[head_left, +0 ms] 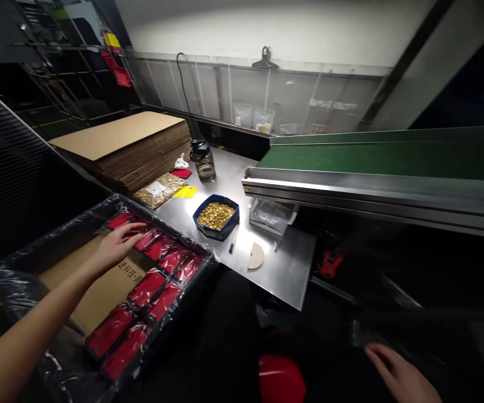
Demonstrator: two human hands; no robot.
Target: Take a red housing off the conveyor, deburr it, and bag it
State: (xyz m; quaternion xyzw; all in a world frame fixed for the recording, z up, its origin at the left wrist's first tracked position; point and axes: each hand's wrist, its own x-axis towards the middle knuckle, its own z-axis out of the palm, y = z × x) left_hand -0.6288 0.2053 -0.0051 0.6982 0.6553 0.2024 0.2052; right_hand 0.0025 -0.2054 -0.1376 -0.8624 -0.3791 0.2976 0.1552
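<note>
My left hand (118, 246) reaches into a cardboard box lined with black plastic (23, 268). Its fingers are stretched out and rest on a red packet (129, 225) at the box's far corner. Rows of red packets in clear wrap (149, 285) line the box's right side. My right hand (397, 372) hangs low at the bottom right over a dark area, fingers loosely extended and holding nothing. A blue tray of small brass parts (217, 215) sits on the steel table (284, 268) beyond the box.
A stack of flat cardboard sheets (128, 143) lies at the back left, with a bag of brass parts (160, 190) and a dark-lidded jar (203, 161) nearby. A green conveyor belt (385, 159) runs along the right. A pen (233, 239), a round disc (256, 256) and a clear bag (272, 215) lie on the table.
</note>
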